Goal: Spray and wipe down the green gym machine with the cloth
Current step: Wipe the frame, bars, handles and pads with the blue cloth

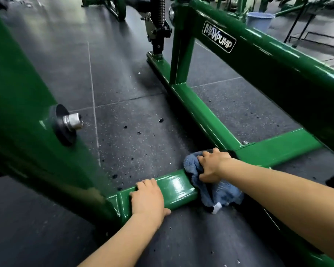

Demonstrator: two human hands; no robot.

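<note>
The right hand (212, 166) gripped a bunched blue cloth (216, 187), fingers curled into its soft, looped terry pile, and pressed it over the low green crossbar (174, 187) of the gym machine (278, 60). The cloth draped over the bar's near face, a small white tag hanging at its lower edge. The left hand (148, 197) lay on the same crossbar just beside the cloth, fingers bent over the far edge and thumb against the near face, clasping the bar.

The crossbar was a glossy, rectangular steel tube that shone wet-looking under the lights; it ran from lower left to upper right, touching the floor. A second floor rail (199, 110) of the same tube met it near the right hand and ran away toward the upper left. A sloped beam carried a black oval MAXPUMP badge (219, 36). On the left upright (21, 112) a silver bolt (73, 121) sat on a black round washer.

The floor (123, 105) was dark speckled rubber in square tiles. A pale blue ribbed bin (258, 21) stood far behind; its contents could not be seen.
</note>
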